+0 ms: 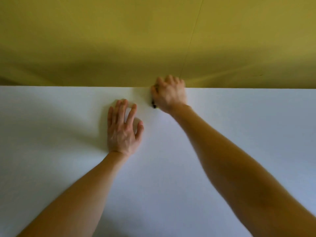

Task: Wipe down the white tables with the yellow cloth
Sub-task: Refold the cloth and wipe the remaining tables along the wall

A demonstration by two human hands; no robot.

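On one table (239,142), left hand (123,129), right hand (169,93) gripping one cloth (156,107)

Plain white table (171,177), unpatterned. Upper frame: plain mustard-yellow backdrop (119,40). A cloth (156,107) sliver at centre shows bright yellow beside black.

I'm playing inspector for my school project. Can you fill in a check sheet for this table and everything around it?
Surface: white table, smooth, with soft shadows; its far edge runs straight across.
Job's things: yellow cloth, only a sliver peeks out from under the right hand.
Clutter: nothing seen.
Hands: left hand lies flat on the table, fingers spread; right hand is at the far edge, blurred, over the cloth; its grip is unclear.
Cables: nothing seen.
Surroundings: yellow-green surface beyond the table, crossed by a thin seam line; floor or wall, cannot tell.
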